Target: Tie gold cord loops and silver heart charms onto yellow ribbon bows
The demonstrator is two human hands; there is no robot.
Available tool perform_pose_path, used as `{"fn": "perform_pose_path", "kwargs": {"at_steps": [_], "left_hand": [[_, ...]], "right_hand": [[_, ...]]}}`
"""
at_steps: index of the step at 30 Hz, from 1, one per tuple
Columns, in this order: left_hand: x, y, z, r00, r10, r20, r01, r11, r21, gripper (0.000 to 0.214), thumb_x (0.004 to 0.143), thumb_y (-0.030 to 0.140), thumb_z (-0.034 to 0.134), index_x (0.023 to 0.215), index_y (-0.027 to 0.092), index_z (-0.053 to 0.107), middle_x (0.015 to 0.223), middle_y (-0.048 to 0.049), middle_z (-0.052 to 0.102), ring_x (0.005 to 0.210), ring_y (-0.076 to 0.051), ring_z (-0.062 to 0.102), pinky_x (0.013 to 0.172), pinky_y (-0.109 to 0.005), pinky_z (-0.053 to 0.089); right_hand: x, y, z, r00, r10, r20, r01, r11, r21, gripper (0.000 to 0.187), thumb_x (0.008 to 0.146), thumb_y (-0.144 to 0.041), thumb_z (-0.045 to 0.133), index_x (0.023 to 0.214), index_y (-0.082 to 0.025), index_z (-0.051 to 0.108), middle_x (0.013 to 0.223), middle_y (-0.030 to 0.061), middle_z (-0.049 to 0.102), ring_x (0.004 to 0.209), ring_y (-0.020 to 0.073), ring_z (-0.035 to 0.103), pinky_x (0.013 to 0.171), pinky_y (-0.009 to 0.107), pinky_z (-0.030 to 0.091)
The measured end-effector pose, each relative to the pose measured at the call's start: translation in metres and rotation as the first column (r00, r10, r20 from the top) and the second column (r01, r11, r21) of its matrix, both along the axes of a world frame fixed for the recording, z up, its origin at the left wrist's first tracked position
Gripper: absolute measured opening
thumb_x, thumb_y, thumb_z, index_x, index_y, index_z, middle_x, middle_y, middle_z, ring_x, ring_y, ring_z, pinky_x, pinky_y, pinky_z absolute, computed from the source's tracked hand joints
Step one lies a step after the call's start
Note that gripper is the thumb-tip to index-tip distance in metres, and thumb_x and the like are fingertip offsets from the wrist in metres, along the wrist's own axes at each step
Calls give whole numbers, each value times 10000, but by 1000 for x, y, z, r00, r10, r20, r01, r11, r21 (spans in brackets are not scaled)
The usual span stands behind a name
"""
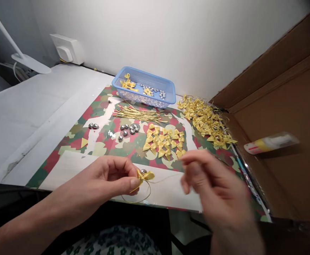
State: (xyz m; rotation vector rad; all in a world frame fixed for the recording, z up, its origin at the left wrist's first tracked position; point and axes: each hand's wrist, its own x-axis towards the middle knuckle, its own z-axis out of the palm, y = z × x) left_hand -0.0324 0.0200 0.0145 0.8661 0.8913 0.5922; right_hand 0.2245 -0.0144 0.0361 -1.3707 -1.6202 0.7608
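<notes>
My left hand (118, 177) pinches a yellow ribbon bow (149, 175) between thumb and fingertips, above the table's front edge. A silver bell (143, 171) sits against the middle of the bow. From the bow, a thin yellowish cord (161, 180) runs right towards my right hand (208, 184), and another length loops below it. The right hand is smeared by motion, but its fingers are closed together where the cord ends. Beyond my hands lie rows of yellow bows (164, 141), several loose silver bells (125, 132) and a bundle of cut cords (139, 113).
A blue plastic basket (144, 97) with bows and bells stands against the wall. To the right, finished-looking bows with bells form a pile (205, 120) beside a cardboard box wall (282, 99). A yellow-and-white tube (271, 142) is attached there. A white lamp (31, 63) stands left.
</notes>
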Motion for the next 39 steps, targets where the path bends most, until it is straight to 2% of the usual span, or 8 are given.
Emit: {"fn": "perform_pose_path", "kwargs": {"at_steps": [4,7,12,17,19,27,34,39], "left_hand": [[1,-2,3,999,-28,-33,29,1000,4,184,920,349,848,825,229,746,797,31,683,804,-144,592,752,-220,463],[6,-5,5,992,10,-130,19,975,222,182,968,317,762,816,224,726,821,17,661,801,-153,587,729,-232,483],[12,-8,6,956,209,-203,-1,699,715,203,995,126,619,845,227,709,930,-7,710,896,-159,676,784,-230,529],[4,-7,3,986,39,-161,29,915,403,38,987,275,715,988,242,734,966,-19,740,883,-177,721,740,-223,601],[3,-8,1,991,48,-123,-7,947,320,167,970,328,762,1115,263,710,1046,-27,748,938,-196,735,761,-237,629],[17,-8,-5,978,200,-60,-168,925,341,130,1046,277,692,1168,319,707,822,49,705,761,-111,698,712,-151,600],[10,-6,-6,956,267,-126,-183,871,456,121,986,228,740,989,317,821,843,46,782,739,-118,724,704,-152,612],[7,-4,-6,925,284,-253,-98,820,564,167,964,224,719,954,300,867,833,27,825,733,-141,755,699,-170,619]], "right_hand": [[-26,11,-5,979,202,43,-198,977,-75,98,1047,-301,661,1072,-216,701,992,20,671,694,113,564,623,257,456],[-39,11,-7,963,268,38,-262,958,-118,232,1047,-247,613,821,-194,608,827,-2,595,709,124,514,638,267,392],[-45,11,-16,900,219,-378,-362,858,-365,417,1094,-432,525,744,-209,487,673,-50,410,600,109,344,550,268,293],[-45,7,-22,905,142,-402,-300,882,-363,434,1090,-475,559,755,-203,519,678,-50,418,602,106,344,542,268,285],[-46,5,-22,914,132,-383,-275,897,-346,421,1092,-463,559,763,-201,535,689,-45,437,616,109,365,557,265,303],[-50,8,-29,915,141,-379,-284,890,-356,395,1086,-448,579,794,-186,623,745,-21,516,665,116,425,606,266,343],[-35,9,-31,877,186,-442,-403,786,-470,293,1011,-429,664,851,-185,695,813,-3,588,669,117,444,634,272,350],[-27,7,-21,945,193,-264,-295,854,-430,254,990,-319,631,769,-193,632,755,-10,551,701,135,477,631,270,359]]}}
